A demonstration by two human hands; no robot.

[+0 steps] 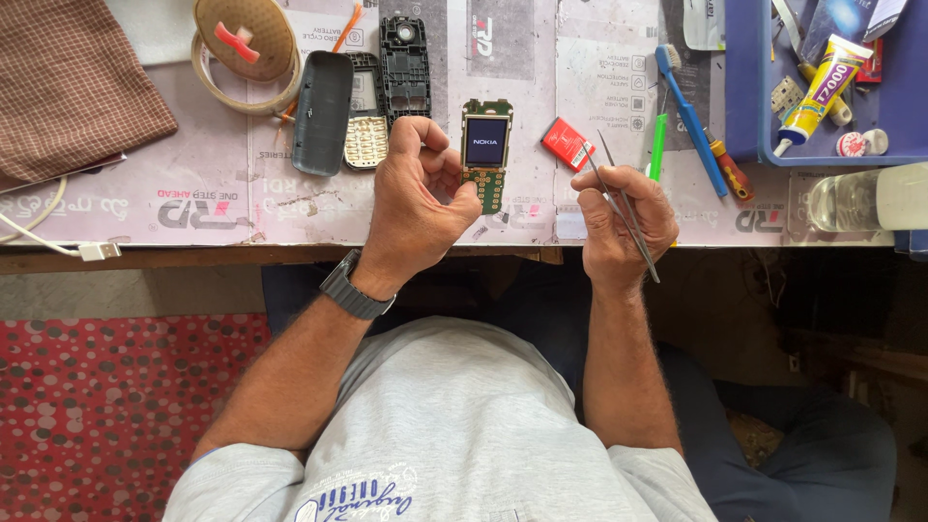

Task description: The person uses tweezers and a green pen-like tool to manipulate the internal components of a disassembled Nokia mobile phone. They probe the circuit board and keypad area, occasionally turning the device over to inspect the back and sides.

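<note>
My left hand (pixel 416 198) holds the lower end of a bare phone circuit board (pixel 485 145) with a lit screen and a green keypad area, tilted up over the table edge. My right hand (pixel 623 217) grips a pair of metal tweezers (pixel 623 208), tips pointing up and away from me, a short way right of the board. A small red battery (pixel 567 143) lies on the table between the board and the tweezer tips.
Phone shell parts (pixel 324 111), a keypad piece (pixel 365 140) and a black frame (pixel 404 63) lie at the back left beside tape rolls (pixel 246 48). A blue toothbrush (pixel 688 116), a screwdriver (pixel 727 169), a blue tray (pixel 744 87) with a glue tube (pixel 822 87) and a clear bottle (pixel 865 198) stand right.
</note>
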